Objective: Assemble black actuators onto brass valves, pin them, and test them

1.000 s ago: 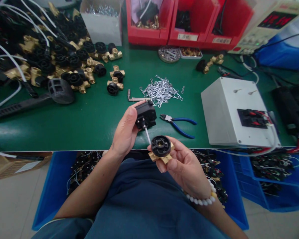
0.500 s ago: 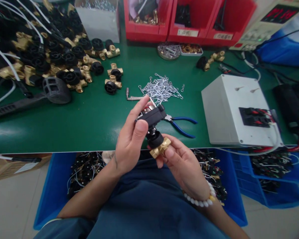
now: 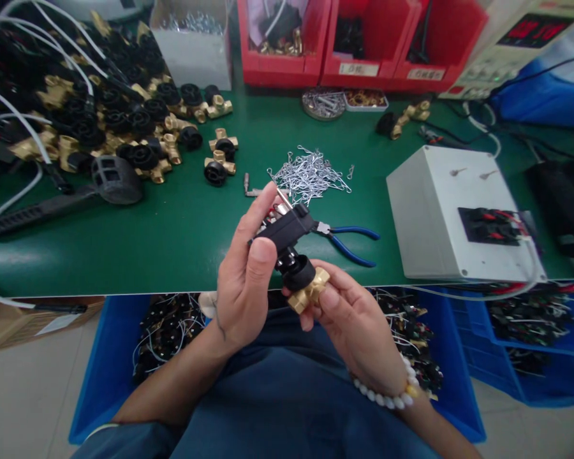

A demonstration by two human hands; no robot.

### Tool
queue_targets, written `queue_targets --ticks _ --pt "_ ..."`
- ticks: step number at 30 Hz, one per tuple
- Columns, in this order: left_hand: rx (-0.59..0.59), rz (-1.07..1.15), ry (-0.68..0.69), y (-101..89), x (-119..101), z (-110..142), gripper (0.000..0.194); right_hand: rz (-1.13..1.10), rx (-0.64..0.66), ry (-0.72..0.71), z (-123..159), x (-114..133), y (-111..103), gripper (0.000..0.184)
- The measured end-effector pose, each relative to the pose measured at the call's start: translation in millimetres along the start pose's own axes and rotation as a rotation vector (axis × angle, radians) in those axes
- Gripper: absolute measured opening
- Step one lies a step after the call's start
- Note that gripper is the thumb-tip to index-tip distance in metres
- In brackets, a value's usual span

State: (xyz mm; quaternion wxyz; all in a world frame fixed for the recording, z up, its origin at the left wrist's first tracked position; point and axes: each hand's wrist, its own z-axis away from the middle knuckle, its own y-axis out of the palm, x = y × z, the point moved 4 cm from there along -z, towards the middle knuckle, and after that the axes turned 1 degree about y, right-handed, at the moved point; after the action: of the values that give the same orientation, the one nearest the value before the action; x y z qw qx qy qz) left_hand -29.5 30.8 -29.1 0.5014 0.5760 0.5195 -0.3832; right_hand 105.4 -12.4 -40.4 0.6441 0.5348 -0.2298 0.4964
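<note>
My left hand (image 3: 243, 280) grips a black actuator housing (image 3: 287, 228) between thumb and fingers; a thin metal rod and some red wire show at its top. In my right hand (image 3: 349, 312) is a brass valve body (image 3: 309, 291) with a round black collar (image 3: 299, 273), pinched by thumb and fingers. The housing's stem meets the collar, tilted; whether they are joined I cannot tell. Just beyond lie blue-handled pliers (image 3: 349, 239), a small metal tool (image 3: 253, 191) partly behind my fingers, and a heap of wire clips (image 3: 310, 175).
Many brass valves with black collars (image 3: 138, 121) crowd the left, near a dark strap-like tool (image 3: 117, 182). Red bins (image 3: 282, 67) and a dish of screws (image 3: 323, 103) stand at the back. A grey box (image 3: 440, 217) sits at right. Blue crates (image 3: 95, 376) are below the bench edge.
The left hand and the black housing have shifted slightly left, with the housing still at the collar. The right hand stays nearly in place. The view has shifted a little.
</note>
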Motion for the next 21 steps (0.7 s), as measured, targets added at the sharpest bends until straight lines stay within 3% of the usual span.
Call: queue_targets --ticks 7,12,15,18,21 --pt "0.058 -0.07 0.068 2.8 -10.2 2.2 0.045 -0.046 0.034 0.065 0.8 4.7 -1.4 0.043" --pt "0.122 -0.162 0.106 3.1 -14.6 -0.2 0.041 0.046 -0.098 -0.118 1.4 8.5 1.1 0.036" --pt "0.207 -0.183 0.115 2.2 -13.2 -3.1 0.044 0.068 -0.111 -0.12 -1.7 6.7 1.4 0.04" --pt "0.263 -0.261 0.148 0.6 -12.9 -4.3 0.052 0.024 -0.12 -0.08 -6.1 7.9 -1.8 0.042" --pt "0.266 -0.426 0.23 0.5 -15.5 -2.1 0.077 -0.017 -0.174 -0.084 -9.1 11.6 -5.8 0.044"
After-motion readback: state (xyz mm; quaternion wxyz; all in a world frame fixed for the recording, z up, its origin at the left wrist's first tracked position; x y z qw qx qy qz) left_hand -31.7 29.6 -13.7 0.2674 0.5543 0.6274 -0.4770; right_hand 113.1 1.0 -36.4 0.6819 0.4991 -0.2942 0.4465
